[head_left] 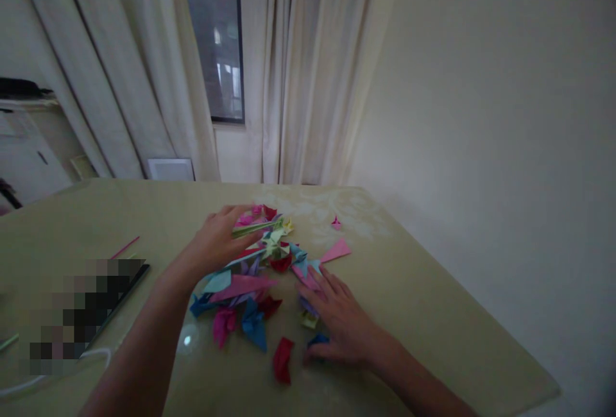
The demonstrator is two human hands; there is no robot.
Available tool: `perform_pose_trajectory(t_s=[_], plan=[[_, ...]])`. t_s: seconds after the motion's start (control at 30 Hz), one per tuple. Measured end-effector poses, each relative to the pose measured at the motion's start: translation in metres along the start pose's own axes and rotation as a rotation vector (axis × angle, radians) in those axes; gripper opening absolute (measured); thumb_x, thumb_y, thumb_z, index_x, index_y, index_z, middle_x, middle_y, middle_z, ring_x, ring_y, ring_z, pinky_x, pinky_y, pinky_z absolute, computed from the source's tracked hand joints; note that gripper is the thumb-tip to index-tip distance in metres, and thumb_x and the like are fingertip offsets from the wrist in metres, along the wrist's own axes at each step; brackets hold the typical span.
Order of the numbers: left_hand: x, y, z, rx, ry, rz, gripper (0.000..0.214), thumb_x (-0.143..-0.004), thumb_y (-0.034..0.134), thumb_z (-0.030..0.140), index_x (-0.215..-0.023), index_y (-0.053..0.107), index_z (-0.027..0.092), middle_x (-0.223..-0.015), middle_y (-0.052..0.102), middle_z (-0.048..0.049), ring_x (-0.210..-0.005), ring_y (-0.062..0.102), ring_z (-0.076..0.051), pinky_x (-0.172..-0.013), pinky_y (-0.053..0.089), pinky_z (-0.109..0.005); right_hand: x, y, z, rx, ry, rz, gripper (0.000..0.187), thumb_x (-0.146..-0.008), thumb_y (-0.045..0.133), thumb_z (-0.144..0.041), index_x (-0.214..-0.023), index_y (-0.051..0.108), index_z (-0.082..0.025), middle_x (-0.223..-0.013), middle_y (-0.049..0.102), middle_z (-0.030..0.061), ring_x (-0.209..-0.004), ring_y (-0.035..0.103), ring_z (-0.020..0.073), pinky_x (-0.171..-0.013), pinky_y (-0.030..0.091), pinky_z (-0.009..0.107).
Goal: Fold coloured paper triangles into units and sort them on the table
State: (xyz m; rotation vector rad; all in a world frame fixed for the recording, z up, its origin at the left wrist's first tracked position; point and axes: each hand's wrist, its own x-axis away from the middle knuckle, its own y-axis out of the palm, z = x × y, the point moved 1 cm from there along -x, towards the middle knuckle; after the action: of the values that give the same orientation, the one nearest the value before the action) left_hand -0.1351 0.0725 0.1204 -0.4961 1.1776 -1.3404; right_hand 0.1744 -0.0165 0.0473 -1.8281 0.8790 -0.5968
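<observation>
Centre of frame, on the desk, pile of coloured paper pieces: left hand at its upper-left edge, fingers loosely curled onto a green folded strip, can't tell if gripped; right hand lower right, open flat, fingers spread on pile's edge.

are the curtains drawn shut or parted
Parted. The curtains hang bunched to either side, and a strip of dark window pane shows between them.
</observation>
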Motion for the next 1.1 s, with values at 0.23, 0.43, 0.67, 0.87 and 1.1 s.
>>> perform_pose_trajectory(t_s=[0.23, 0.43, 0.67, 0.87, 1.1], plan=[[0.08, 0.066, -0.044, -0.057, -0.298, -0.137, 0.092, -0.083, 0.057, 0.074, -0.156, 0.047, 0.019, -0.164, 0.043, -0.0209, -0.149, 0.038, -0.05, -0.114, 0.034, -0.075, -0.01, 0.018, 0.052, 0.009, 0.254, 0.091, 0.117, -0.071, 0.078, -0.079, -0.166, 0.029, -0.034, -0.177, 0.008, 0.013, -0.16, 0.012, 0.0444, -0.126, 0.016, 0.061], [0.095, 0.08, -0.026, 0.303, -0.013, -0.009, 0.075, -0.1, 0.046, 0.064, -0.162, 0.034, 0.023, -0.169, 0.035, -0.0144, -0.156, 0.034, -0.034, -0.126, 0.032, -0.056, -0.1, 0.008, 0.076, -0.01, 0.262, 0.175, 0.103, -0.08, 0.073, -0.075, -0.165, 0.035, -0.03, -0.172, 0.025, 0.0188, -0.155, 0.029, 0.0458, -0.123, 0.026, 0.059], [0.112, 0.096, 0.007, 0.199, 0.255, -0.155, 0.105, -0.083, 0.064, 0.08, -0.168, 0.02, 0.037, -0.177, 0.013, -0.0097, -0.161, 0.009, -0.046, -0.123, 0.029, -0.069, -0.193, 0.022, 0.053, -0.122, 0.121, 0.102, 0.097, -0.077, 0.084, -0.044, -0.162, 0.04, -0.023, -0.158, 0.05, 0.0191, -0.144, 0.046, 0.044, -0.119, 0.032, 0.06], [0.122, 0.096, 0.03, 0.071, 0.368, -0.213, 0.115, -0.073, 0.083, 0.064, -0.167, 0.02, 0.04, -0.177, 0.013, -0.0084, -0.16, 0.009, -0.05, -0.121, 0.031, -0.073, -0.219, 0.013, 0.021, -0.298, -0.187, -0.076, 0.103, -0.067, 0.084, -0.016, -0.161, 0.041, -0.02, -0.161, 0.048, 0.0136, -0.139, 0.055, 0.0301, -0.112, 0.047, 0.038], [0.119, 0.104, 0.033, -0.089, 0.235, -0.162, 0.072, -0.086, 0.074, 0.054, -0.152, 0.053, 0.036, -0.171, 0.033, -0.0103, -0.157, 0.023, -0.047, -0.113, 0.043, -0.071, -0.133, -0.031, 0.046, -0.57, -0.046, 0.261, 0.05, -0.088, 0.075, -0.043, -0.131, 0.069, -0.019, -0.13, 0.071, 0.0134, -0.116, 0.068, 0.0282, -0.098, 0.055, 0.045]])
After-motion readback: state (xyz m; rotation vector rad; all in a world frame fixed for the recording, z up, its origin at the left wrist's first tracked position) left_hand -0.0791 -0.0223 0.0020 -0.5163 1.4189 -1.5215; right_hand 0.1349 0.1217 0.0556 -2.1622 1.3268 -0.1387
